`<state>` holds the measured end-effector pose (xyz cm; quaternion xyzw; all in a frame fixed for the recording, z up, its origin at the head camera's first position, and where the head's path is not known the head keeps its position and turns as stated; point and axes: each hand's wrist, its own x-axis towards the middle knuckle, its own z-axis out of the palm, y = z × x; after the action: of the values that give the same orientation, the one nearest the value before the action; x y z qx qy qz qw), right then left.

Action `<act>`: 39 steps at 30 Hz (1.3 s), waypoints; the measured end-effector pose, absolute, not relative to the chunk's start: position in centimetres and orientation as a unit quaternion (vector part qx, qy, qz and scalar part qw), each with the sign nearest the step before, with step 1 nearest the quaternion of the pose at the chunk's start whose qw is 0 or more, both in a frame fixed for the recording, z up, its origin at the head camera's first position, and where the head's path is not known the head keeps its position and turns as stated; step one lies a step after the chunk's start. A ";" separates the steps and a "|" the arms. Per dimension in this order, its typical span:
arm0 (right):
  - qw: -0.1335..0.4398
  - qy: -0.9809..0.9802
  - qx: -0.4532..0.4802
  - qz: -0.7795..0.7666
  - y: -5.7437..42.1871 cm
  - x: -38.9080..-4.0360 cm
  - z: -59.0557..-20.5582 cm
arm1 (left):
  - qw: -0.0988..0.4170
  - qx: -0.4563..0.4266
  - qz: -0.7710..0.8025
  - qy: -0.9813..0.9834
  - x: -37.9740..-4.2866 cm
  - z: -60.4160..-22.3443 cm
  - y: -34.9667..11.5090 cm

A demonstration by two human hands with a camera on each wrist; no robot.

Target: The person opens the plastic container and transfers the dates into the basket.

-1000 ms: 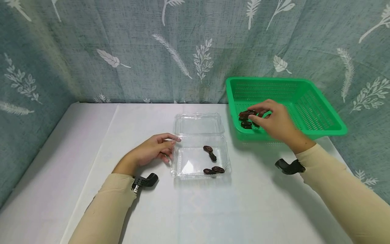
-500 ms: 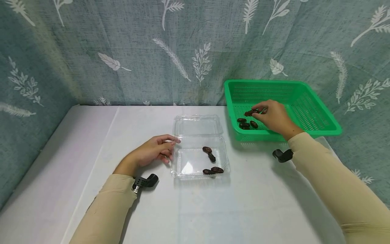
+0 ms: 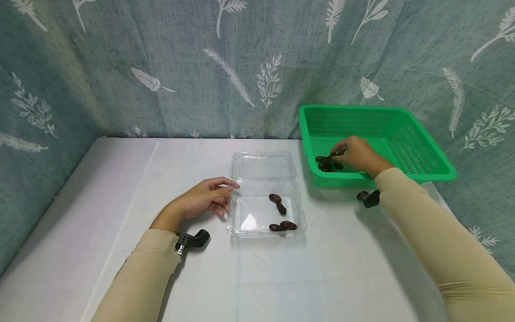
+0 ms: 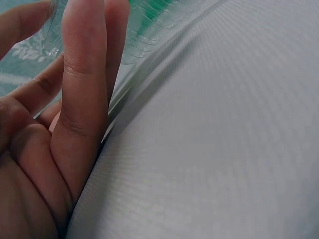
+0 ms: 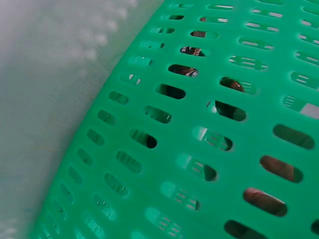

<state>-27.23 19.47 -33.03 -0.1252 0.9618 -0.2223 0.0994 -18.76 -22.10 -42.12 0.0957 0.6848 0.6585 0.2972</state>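
My left hand [image 3: 205, 197] rests beside a clear plastic clamshell container [image 3: 249, 201], fingertips at its left rim. In the left wrist view, the fingers [image 4: 82, 74] are extended against the see-through wall. Several dark brown dates [image 3: 288, 225] lie in the container's right half, and its lid [image 3: 263, 164] is folded back. My right hand [image 3: 356, 154] reaches into a green slotted basket [image 3: 426, 176] and pinches a date [image 3: 336, 156] between thumb and fingers, just above other dates [image 3: 325, 166]. In the right wrist view, the basket's wall [image 5: 199, 89] mostly hides the hand and dates.
A white cloth [image 3: 193, 286] covers the table. Behind it hangs a grey-green leaf-patterned curtain [image 3: 181, 67]. The basket stands at the back right, near the table's right edge. Black wrist mounts [image 3: 193, 239] stick out from both sleeves.
My right hand lifted slightly with a date in its fingers, then lowered it back to the dates in the basket. The left hand and container stay in place.
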 end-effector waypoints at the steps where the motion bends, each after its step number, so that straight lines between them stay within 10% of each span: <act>1: 0.105 0.961 -0.124 -0.223 19.5 -27.3 -33.1 | 0.298 0.094 0.658 0.685 -18.7 -42.1 -22.1; 18: 0.140 0.959 -0.121 -0.216 19.4 -27.4 -33.1 | 0.301 0.087 0.660 0.683 -18.5 -41.9 -22.1; 39: -0.098 0.922 -0.211 -0.310 15.9 -22.1 -30.4 | 0.302 0.092 0.660 0.682 -18.7 -41.5 -22.0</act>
<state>-22.08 15.85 -30.40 -0.2111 0.9218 -0.3100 -0.0983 -18.66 -21.95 -41.49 0.0916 0.6819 0.6598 0.3021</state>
